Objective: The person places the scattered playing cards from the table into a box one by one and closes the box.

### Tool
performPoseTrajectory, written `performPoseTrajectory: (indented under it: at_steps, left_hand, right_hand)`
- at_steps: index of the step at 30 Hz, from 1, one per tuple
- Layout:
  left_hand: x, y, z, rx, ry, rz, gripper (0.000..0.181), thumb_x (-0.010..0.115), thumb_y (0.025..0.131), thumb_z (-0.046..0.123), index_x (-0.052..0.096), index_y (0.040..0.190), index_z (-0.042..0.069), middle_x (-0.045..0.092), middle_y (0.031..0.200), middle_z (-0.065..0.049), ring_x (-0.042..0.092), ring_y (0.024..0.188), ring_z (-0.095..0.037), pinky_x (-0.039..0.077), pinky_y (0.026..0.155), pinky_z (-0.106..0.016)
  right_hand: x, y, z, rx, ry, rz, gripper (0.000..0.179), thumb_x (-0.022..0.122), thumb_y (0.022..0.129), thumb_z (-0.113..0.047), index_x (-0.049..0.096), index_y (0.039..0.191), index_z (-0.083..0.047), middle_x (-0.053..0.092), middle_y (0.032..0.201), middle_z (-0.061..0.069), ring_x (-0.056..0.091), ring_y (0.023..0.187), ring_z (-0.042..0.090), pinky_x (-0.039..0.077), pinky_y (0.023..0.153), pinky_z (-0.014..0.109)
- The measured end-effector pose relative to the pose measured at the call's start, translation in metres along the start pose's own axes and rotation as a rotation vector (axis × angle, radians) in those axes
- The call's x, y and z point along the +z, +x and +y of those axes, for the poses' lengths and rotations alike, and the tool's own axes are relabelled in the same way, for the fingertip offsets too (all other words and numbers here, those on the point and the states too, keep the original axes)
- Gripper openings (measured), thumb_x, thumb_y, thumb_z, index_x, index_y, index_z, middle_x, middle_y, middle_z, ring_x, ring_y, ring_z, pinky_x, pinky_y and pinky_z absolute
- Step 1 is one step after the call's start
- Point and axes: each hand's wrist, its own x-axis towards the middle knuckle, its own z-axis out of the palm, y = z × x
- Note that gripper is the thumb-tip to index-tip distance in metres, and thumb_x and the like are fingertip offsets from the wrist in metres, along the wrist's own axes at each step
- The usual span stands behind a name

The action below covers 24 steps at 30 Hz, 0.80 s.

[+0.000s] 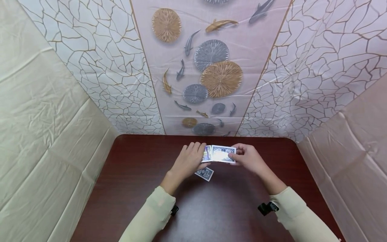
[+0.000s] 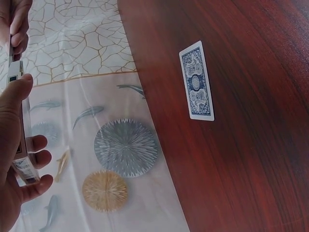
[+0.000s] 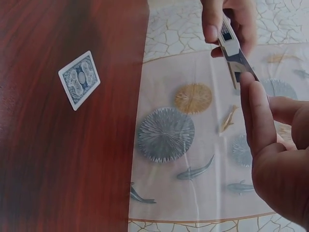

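My left hand (image 1: 189, 158) grips a small card box (image 1: 207, 154), thumb on one side and fingers round the other. In the left wrist view the box (image 2: 25, 168) shows a clear end with printing. Blue-backed playing cards (image 1: 218, 153) are pinched in my right hand (image 1: 249, 157), thumb on top and fingers beneath. Their inner end meets the open end of the box, both held above the table. Light glares off the card back. Below my left hand, a single playing card (image 1: 205, 174) lies on the table, back up, partly hidden by that hand in the head view.
The dark red-brown wooden table (image 1: 139, 161) ends at a patterned cloth wall (image 1: 196, 111) with fish and round leaf prints. Plain beige cloth walls (image 1: 39, 151) stand on both sides. A black wrist camera (image 1: 267, 208) sits at the right sleeve.
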Motion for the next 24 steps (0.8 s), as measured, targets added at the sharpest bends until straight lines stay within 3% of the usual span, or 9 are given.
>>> performPoseTrajectory:
  at_steps: [8, 13, 24]
  left_hand:
    - [-0.001, 0.001, 0.003, 0.04, 0.028, -0.001, 0.078, 0.07, 0.087, 0.066, 0.058, 0.135, 0.006, 0.067, 0.115, -0.008, 0.064, 0.1, -0.024, 0.052, 0.075, -0.038]
    - [-0.001, 0.002, 0.005, 0.067, 0.011, -0.024, 0.075, 0.068, 0.089, 0.064, 0.057, 0.135, 0.006, 0.066, 0.114, -0.008, 0.063, 0.099, -0.024, 0.05, 0.073, -0.037]
    - [0.001, 0.002, 0.007, 0.067, 0.026, 0.002, 0.075, 0.067, 0.089, 0.064, 0.057, 0.135, 0.006, 0.066, 0.113, -0.007, 0.063, 0.097, -0.023, 0.05, 0.071, -0.036]
  right_hand:
    - [-0.005, 0.008, -0.001, 0.039, 0.065, -0.096, 0.03, 0.068, 0.096, -0.001, 0.062, 0.122, 0.013, 0.071, 0.094, 0.013, 0.072, 0.081, 0.013, 0.062, 0.074, 0.034]
    - [-0.007, 0.013, 0.0, 0.018, 0.031, -0.141, 0.032, 0.069, 0.095, -0.001, 0.063, 0.122, 0.014, 0.072, 0.093, 0.014, 0.07, 0.08, 0.013, 0.062, 0.071, 0.032]
    - [-0.002, 0.018, 0.001, 0.019, 0.048, -0.095, 0.035, 0.07, 0.095, -0.004, 0.057, 0.122, 0.012, 0.073, 0.091, 0.008, 0.068, 0.075, 0.012, 0.062, 0.068, 0.034]
